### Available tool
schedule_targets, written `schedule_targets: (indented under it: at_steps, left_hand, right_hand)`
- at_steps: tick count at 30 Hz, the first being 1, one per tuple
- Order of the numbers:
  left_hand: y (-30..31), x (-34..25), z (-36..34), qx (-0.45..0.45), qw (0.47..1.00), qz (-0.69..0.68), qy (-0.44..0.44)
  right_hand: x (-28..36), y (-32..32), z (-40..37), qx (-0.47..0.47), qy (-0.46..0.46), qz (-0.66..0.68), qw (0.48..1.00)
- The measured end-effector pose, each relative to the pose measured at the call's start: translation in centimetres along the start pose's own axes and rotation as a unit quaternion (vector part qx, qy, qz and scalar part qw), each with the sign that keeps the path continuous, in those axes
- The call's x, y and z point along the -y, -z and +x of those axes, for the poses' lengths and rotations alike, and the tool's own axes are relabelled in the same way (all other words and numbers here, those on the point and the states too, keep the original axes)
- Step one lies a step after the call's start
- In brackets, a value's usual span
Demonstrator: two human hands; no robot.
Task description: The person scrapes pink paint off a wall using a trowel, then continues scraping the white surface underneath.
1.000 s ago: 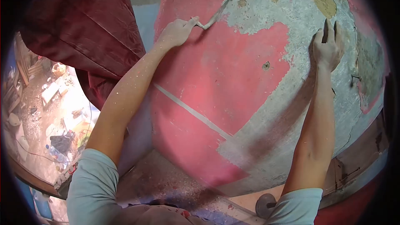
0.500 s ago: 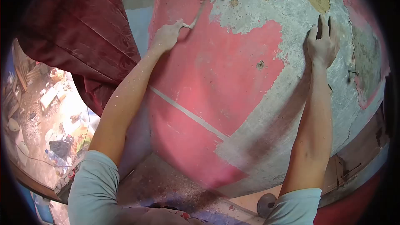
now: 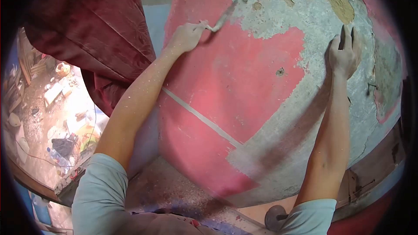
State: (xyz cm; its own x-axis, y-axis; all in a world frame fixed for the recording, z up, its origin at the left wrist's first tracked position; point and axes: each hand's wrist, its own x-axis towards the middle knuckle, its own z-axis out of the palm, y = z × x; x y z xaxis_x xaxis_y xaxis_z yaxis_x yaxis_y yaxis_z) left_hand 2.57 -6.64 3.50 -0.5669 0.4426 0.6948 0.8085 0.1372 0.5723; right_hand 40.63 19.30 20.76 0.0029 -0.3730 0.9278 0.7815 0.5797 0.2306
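Observation:
My left hand point(image 3: 188, 37) is closed around the handle of a narrow trowel point(image 3: 225, 17) with a cranked neck. The blade points up and to the right, its tip at the ragged edge between pink paint point(image 3: 244, 87) and the bare grey patch point(image 3: 270, 15) of the wall. Most of the handle is hidden inside the hand. Higher on the right, my right hand point(image 3: 344, 54) rests on bare grey wall with its fingers apart and holds nothing. Its fingertips lie just below a tan, crumbly hollow point(image 3: 338, 3).
A dark red curtain point(image 3: 87, 26) hangs at the left. Below it, rubble and litter point(image 3: 61, 122) cover bright ground outside. A nail point(image 3: 371, 86) sticks out of the wall at right. Dusty debris point(image 3: 170, 182) lies on a ledge beneath the wall. A dark round object point(image 3: 274, 218) sits below.
The trowel's tip has moved right across the wall, from the pink paint to the edge of the grey patch. My right hand stays against the wall. The whole view has shifted slightly.

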Motion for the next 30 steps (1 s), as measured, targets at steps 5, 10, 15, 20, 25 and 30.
schedule_targets:
  at_steps: [5,10,15,20,25,30]
  left_hand:
    - [0.2,0.4,0.4,-0.014,0.997,-0.02,0.067]
    - [0.0,-0.4,-1.5,-0.007,1.0,-0.018,-0.015]
    - [-0.2,-0.2,-0.9,0.015,0.997,-0.047,0.055]
    - [-1.2,0.1,-1.8,0.04,0.999,-0.021,-0.022]
    - [-1.0,1.5,-0.9,0.011,0.996,-0.063,0.058]
    - [-1.5,1.2,-2.5,0.019,0.999,-0.038,-0.004]
  right_hand:
    - [0.1,0.2,0.1,0.017,-0.001,-0.011,1.0]
    - [0.3,0.1,0.1,0.011,0.0,0.002,1.0]
    - [0.4,0.4,0.3,0.014,0.01,-0.017,1.0]
    - [0.5,0.3,0.3,0.009,0.008,-0.012,1.0]
    - [0.5,0.4,0.3,0.007,0.017,-0.016,1.0]
    - [0.6,0.4,0.3,0.01,0.013,-0.016,1.0]
